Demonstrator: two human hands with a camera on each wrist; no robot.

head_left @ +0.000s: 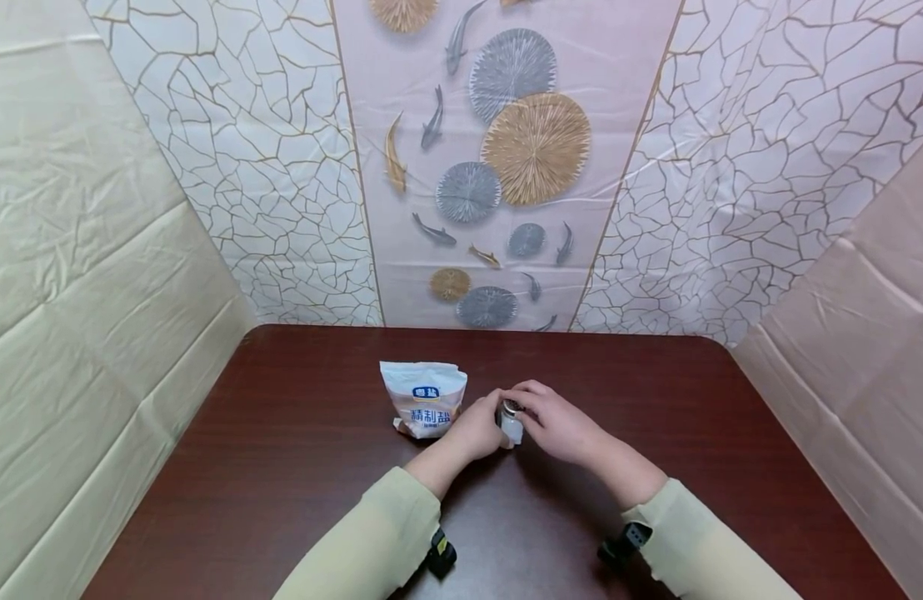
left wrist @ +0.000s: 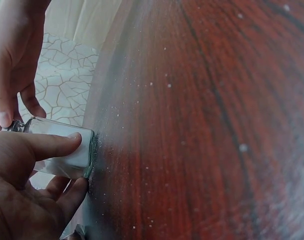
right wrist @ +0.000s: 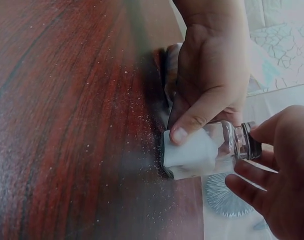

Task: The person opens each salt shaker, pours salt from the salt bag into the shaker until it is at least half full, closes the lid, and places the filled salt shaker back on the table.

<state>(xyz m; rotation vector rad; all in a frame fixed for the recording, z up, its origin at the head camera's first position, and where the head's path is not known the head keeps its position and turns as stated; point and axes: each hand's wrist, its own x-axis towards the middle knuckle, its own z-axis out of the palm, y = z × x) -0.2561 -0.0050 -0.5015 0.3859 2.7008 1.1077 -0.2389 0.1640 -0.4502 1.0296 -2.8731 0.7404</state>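
Upright on the table stands a small glass shaker [right wrist: 191, 155], partly filled with white salt, with a dark metallic cap [right wrist: 255, 144]. My left hand [head_left: 476, 427] grips its body low down, thumb across the glass near the base. From the other side my right hand [head_left: 562, 423] pinches the cap between thumb and fingers, as the right wrist view shows. Just left of my left hand stands a white and pinkish salt bag [head_left: 426, 402] with blue lettering, its lower right side close to the hand.
Fine white grains lie scattered over the dark reddish-brown wooden table [head_left: 296, 467] around the shaker's base. Behind the table's far edge hangs a patterned cloth [head_left: 476, 250], with plain beige cloth [head_left: 94, 292] along the sides. Black wrist devices [head_left: 441, 554] sit at both cuffs.
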